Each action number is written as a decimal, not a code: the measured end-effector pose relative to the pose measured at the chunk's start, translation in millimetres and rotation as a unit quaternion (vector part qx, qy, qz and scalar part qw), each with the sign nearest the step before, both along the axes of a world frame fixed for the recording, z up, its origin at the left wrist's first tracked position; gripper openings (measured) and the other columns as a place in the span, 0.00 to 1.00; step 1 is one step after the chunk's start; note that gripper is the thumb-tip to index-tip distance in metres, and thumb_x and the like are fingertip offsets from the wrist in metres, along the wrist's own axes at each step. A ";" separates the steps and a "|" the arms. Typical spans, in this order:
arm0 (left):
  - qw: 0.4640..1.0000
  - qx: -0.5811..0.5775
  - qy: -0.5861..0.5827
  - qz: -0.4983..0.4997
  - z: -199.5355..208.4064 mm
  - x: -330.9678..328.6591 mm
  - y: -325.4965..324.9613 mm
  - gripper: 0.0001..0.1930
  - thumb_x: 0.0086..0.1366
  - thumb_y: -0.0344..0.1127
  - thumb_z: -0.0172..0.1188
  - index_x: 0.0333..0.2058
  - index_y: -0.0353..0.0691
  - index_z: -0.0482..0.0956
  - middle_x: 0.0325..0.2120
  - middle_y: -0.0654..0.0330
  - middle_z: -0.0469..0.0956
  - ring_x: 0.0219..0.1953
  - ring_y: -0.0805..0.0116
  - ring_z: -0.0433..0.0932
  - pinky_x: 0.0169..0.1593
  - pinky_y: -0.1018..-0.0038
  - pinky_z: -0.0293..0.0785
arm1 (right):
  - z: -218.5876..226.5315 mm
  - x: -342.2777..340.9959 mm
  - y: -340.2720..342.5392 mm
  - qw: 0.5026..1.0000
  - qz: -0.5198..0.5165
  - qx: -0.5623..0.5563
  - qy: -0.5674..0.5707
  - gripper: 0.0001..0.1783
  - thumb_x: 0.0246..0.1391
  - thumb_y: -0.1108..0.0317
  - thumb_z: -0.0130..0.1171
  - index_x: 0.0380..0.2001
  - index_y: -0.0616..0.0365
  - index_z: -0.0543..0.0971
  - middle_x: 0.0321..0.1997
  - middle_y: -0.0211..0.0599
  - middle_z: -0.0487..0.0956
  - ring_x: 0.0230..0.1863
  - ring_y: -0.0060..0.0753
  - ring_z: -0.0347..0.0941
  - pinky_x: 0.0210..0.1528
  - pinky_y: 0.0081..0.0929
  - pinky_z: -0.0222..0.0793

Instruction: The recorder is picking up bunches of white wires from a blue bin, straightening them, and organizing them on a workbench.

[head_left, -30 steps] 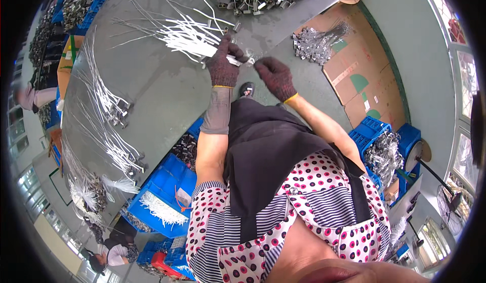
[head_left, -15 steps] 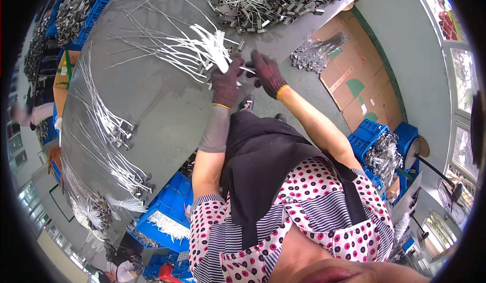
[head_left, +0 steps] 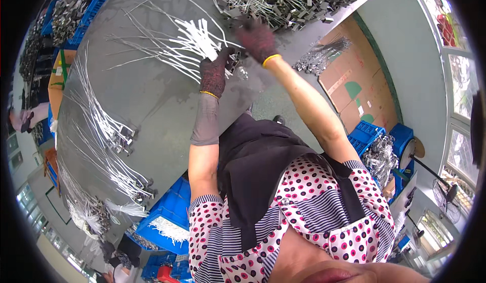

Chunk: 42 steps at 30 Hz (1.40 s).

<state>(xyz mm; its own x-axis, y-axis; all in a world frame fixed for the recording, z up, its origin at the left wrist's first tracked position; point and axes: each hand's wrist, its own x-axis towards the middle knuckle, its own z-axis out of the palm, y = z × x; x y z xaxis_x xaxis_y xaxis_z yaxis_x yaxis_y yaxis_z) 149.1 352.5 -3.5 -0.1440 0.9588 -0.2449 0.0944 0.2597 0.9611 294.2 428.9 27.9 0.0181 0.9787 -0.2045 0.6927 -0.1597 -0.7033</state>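
Observation:
A bundle of thin wires with white sleeves (head_left: 195, 40) lies on the grey table (head_left: 152, 106), its loose ends fanning to the left. My left hand (head_left: 212, 75), in a dark red and black glove, is closed around the sleeved wires near their right end. Small dark metal pieces (head_left: 234, 60) show just beyond its fingers. My right hand (head_left: 257, 41), gloved alike, is at the near edge of a big heap of wired metal-cased parts (head_left: 298, 2). Motion smears its fingers, so whether they hold anything is hidden.
More wire bundles (head_left: 109, 126) lie along the table's left side. A blue crate of white pieces (head_left: 169, 227) stands at the near left. Past the table's right edge, another bunch of wired parts (head_left: 321, 55) rests on cardboard (head_left: 349, 80). Blue crates (head_left: 367, 136) stand at the right.
My right hand has moved up and slightly left, from beside the bundle to the heap's edge. My left hand has shifted slightly left with the bundle's sleeved end.

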 end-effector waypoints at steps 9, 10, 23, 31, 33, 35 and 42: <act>0.967 -0.114 -0.050 0.223 -11.8 -30.4 -2.8 0.17 0.61 0.45 0.65 0.23 0.36 0.79 0.14 0.62 0.75 0.13 0.76 0.71 0.14 0.75 0.64 | -61.0 49.9 101.6 0.960 0.080 0.080 -0.255 0.22 0.46 0.52 0.55 0.31 0.61 0.83 0.39 0.57 0.81 0.45 0.62 0.76 0.50 0.45 0.72; 0.960 -0.079 -0.087 0.254 -11.9 -34.1 -6.7 0.16 0.61 0.44 0.65 0.23 0.37 0.79 0.14 0.63 0.74 0.12 0.76 0.69 0.14 0.76 0.63 | -60.3 45.8 100.1 0.973 0.024 0.062 -0.220 0.20 0.47 0.54 0.55 0.33 0.59 0.83 0.40 0.55 0.82 0.46 0.60 0.77 0.50 0.44 0.72; 0.830 -0.058 -0.555 -0.010 -24.7 -11.5 -40.2 0.18 0.69 0.33 0.55 0.55 0.31 0.71 0.43 0.50 0.78 0.43 0.52 0.81 0.49 0.54 0.80 | 6.6 89.2 -42.5 0.958 -0.061 0.065 0.272 0.15 0.54 0.62 0.63 0.36 0.65 0.83 0.33 0.37 0.84 0.32 0.23 0.77 0.38 0.24 0.73; 0.833 -0.128 -0.538 -0.028 -31.1 114.0 -22.7 0.17 0.67 0.33 0.59 0.50 0.27 0.75 0.39 0.46 0.81 0.39 0.50 0.83 0.47 0.51 0.82 | -25.6 172.2 -198.9 0.972 0.057 -0.025 0.229 0.09 0.61 0.68 0.57 0.40 0.62 0.77 0.32 0.37 0.82 0.32 0.24 0.77 0.36 0.25 0.74; 0.819 -0.140 -0.556 -0.041 -44.5 123.3 -21.3 0.17 0.68 0.35 0.58 0.50 0.28 0.75 0.39 0.45 0.80 0.39 0.47 0.83 0.49 0.46 0.81 | -53.8 200.9 -241.5 0.981 0.055 -0.075 0.168 0.12 0.62 0.64 0.55 0.37 0.63 0.78 0.28 0.38 0.80 0.28 0.27 0.76 0.33 0.27 0.73; 0.777 -0.114 -0.617 -0.047 -56.8 124.2 -20.7 0.16 0.68 0.35 0.57 0.50 0.30 0.75 0.40 0.45 0.80 0.41 0.46 0.82 0.50 0.43 0.79 | -74.1 227.7 -284.5 0.965 0.001 -0.189 0.183 0.13 0.61 0.65 0.55 0.33 0.66 0.79 0.25 0.38 0.79 0.26 0.26 0.75 0.31 0.27 0.72; 0.829 -0.052 -0.553 0.065 -48.1 107.1 -7.8 0.13 0.68 0.37 0.59 0.45 0.34 0.77 0.35 0.51 0.80 0.37 0.52 0.82 0.46 0.44 0.81 | -84.4 295.8 -396.6 0.942 -0.083 -0.289 0.152 0.10 0.54 0.67 0.61 0.30 0.65 0.81 0.25 0.38 0.80 0.26 0.26 0.75 0.31 0.26 0.72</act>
<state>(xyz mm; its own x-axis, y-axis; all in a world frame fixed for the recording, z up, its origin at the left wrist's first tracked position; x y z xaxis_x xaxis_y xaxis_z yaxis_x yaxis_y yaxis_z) 256.1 344.7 -51.5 0.1234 0.9186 -0.3755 -0.8647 0.2852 0.4135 590.1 32.4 -56.6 0.0157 0.6913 -0.7224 0.4059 -0.6647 -0.6273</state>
